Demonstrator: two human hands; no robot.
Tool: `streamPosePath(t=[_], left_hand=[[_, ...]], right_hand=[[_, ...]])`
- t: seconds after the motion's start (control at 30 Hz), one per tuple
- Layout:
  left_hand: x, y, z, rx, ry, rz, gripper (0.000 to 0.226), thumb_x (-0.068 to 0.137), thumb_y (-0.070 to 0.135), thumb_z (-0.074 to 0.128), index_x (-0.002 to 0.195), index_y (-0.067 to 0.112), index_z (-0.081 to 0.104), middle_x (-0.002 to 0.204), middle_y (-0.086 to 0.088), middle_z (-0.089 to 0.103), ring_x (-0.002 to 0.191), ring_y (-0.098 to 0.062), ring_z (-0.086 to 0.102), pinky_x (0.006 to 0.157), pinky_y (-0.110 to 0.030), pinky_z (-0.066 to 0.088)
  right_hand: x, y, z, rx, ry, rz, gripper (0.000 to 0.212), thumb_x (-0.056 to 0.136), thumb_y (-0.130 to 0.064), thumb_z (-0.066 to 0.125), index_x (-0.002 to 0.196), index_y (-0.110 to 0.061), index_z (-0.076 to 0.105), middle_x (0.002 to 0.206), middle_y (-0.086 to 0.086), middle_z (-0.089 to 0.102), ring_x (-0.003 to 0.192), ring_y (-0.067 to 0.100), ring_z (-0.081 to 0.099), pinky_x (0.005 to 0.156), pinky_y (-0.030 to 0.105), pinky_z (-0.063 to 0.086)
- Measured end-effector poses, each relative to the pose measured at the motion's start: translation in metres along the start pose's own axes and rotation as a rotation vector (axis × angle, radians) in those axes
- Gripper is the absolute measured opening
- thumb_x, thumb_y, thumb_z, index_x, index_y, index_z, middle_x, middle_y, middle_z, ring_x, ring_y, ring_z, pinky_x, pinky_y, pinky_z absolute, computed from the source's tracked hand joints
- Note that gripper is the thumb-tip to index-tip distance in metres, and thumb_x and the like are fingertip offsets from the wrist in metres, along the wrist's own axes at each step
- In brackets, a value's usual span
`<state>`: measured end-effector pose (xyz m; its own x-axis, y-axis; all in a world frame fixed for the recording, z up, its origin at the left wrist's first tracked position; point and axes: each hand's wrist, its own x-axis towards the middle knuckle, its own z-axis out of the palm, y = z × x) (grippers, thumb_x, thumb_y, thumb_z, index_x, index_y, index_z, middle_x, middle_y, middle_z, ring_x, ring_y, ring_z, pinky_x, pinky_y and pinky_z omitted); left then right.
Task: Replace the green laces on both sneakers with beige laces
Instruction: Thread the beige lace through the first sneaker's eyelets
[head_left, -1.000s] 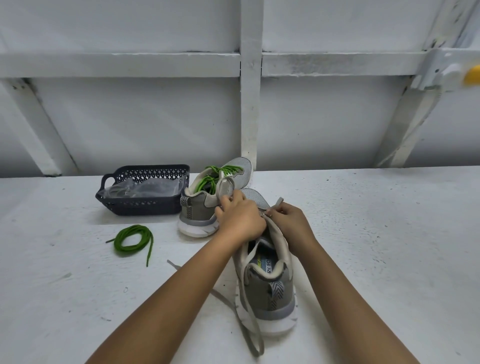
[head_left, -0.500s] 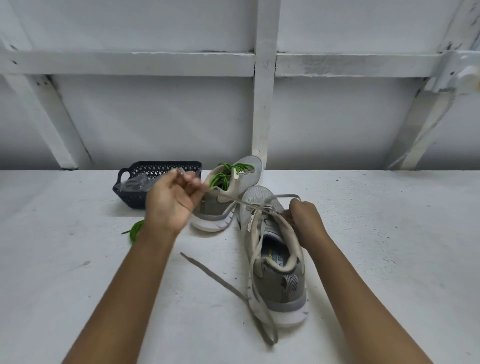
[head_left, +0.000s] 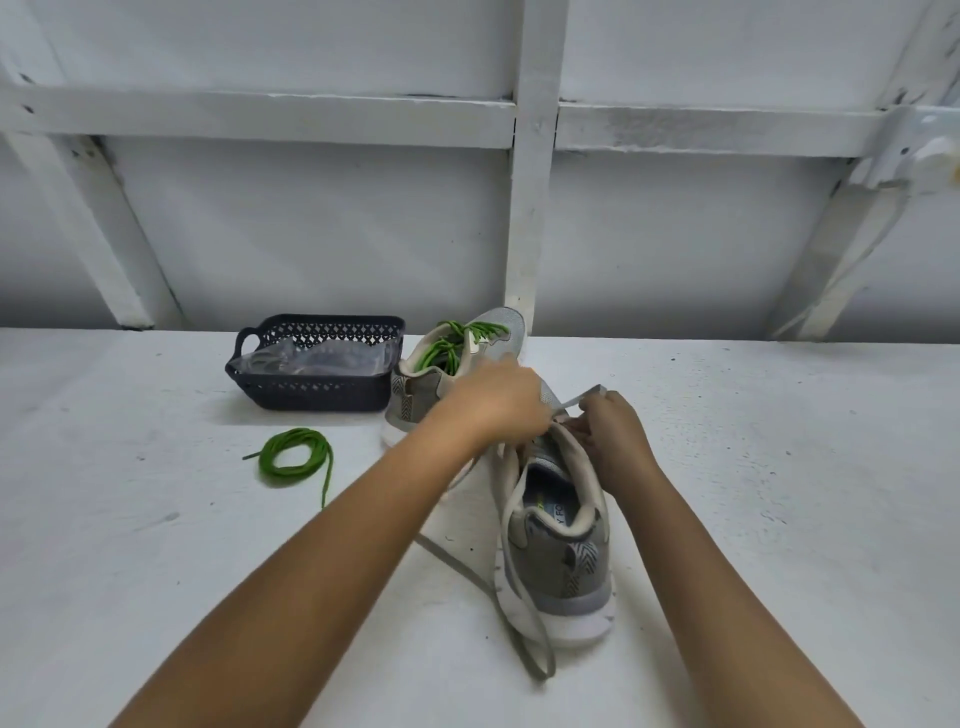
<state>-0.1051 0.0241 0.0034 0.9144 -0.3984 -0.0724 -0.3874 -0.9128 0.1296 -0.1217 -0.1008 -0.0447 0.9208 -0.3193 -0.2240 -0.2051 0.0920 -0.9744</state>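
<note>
- A white bench (head_left: 779, 519) fills the lower view, with a white framed wall behind it.
- A grey sneaker (head_left: 561, 561) stands near the middle of the bench, heel toward the viewer. It has no green lace. Judging by this, the step in hand is threading the beige lace through its eyelets.
- A second sneaker (head_left: 415, 400) stands just behind and to the left, with its green laces (head_left: 447, 345) in place, so its turn has not come.
- A dark basket (head_left: 311, 400) sits left of that shoe, holding a clear plastic bag (head_left: 311, 358).
- The left hand (head_left: 498, 400) reaches over the near shoe's eyelets. Its fingertips are blurred and turned away, so I cannot tell its grip.
- The right hand (head_left: 613, 441) is at the same eyelets, its grip pinching a free end of the lace.
- The beige lace (head_left: 524, 639) loops loosely down the shoe's left side onto the bench.
- A coiled green lace (head_left: 291, 457) lies on the bench in front of the basket, well apart from the hands.
- The next move likely calls for feeding the pinched end through an eyelet and pulling the slack even.
</note>
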Motion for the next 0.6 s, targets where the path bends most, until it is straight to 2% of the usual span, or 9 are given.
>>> streamPosePath(t=[0.07,0.17,0.23,0.33,0.43,0.5,0.6], left_hand=[[0.009,0.01,0.006,0.069,-0.054,-0.017,0.034,0.093,0.024,0.04,0.114,0.004,0.058,0.128,-0.018,0.047,0.116,-0.035,0.046,0.092,-0.041,0.041],[0.015,0.009,0.011,0.106,-0.029,-0.026,0.022,0.089,0.017,0.045,0.102,0.005,0.058,0.119,-0.018,0.055,0.107,-0.034,0.051,0.081,-0.038,0.043],[0.018,0.006,0.014,0.029,-0.009,-0.011,0.011,0.086,0.015,0.046,0.086,0.008,0.055,0.112,-0.017,0.057,0.099,-0.031,0.051,0.075,-0.036,0.042],[0.019,-0.003,0.016,-0.236,0.045,0.02,0.014,0.084,0.011,0.049,0.082,0.01,0.062,0.097,-0.009,0.056,0.092,-0.024,0.05,0.07,-0.028,0.039],[0.004,-0.018,0.008,-0.739,0.028,0.05,0.021,0.085,0.004,0.051,0.066,0.013,0.057,0.071,0.002,0.058,0.069,-0.008,0.054,0.059,-0.024,0.036],[-0.011,-0.03,-0.001,-1.039,-0.065,0.153,0.021,0.083,0.005,0.056,0.064,0.014,0.057,0.064,0.009,0.06,0.061,0.0,0.053,0.059,-0.019,0.037],[-0.029,-0.049,-0.011,-1.273,-0.262,0.373,0.016,0.074,0.008,0.057,0.062,0.017,0.064,0.065,0.008,0.058,0.064,-0.004,0.053,0.06,-0.016,0.04]], right_hand=[[0.002,0.001,0.0,0.031,-0.001,0.02,0.02,0.098,-0.007,0.031,0.083,-0.007,0.043,0.067,0.01,0.053,0.058,0.017,0.051,0.041,0.013,0.041],[0.005,0.003,0.001,0.111,-0.012,0.07,0.016,0.094,-0.005,0.034,0.083,-0.007,0.045,0.072,0.014,0.056,0.063,0.02,0.055,0.056,0.024,0.045],[0.006,0.002,0.0,0.109,-0.021,0.081,0.012,0.091,-0.002,0.035,0.085,-0.005,0.045,0.073,0.015,0.056,0.062,0.02,0.055,0.053,0.022,0.045],[0.006,0.002,-0.002,0.087,-0.019,0.078,0.011,0.091,-0.002,0.035,0.088,-0.003,0.046,0.073,0.015,0.055,0.06,0.02,0.054,0.046,0.018,0.043],[0.008,0.002,-0.002,0.041,0.023,0.106,0.017,0.09,-0.001,0.035,0.08,0.0,0.049,0.071,0.016,0.058,0.061,0.022,0.056,0.05,0.021,0.044],[0.01,0.001,-0.001,-0.042,0.053,0.09,0.02,0.089,0.001,0.037,0.073,0.0,0.049,0.067,0.015,0.057,0.058,0.02,0.054,0.051,0.021,0.042],[0.013,0.003,0.002,-0.187,0.049,0.015,0.031,0.089,-0.001,0.047,0.059,-0.01,0.048,0.058,0.006,0.049,0.053,0.012,0.043,0.046,0.014,0.03]])
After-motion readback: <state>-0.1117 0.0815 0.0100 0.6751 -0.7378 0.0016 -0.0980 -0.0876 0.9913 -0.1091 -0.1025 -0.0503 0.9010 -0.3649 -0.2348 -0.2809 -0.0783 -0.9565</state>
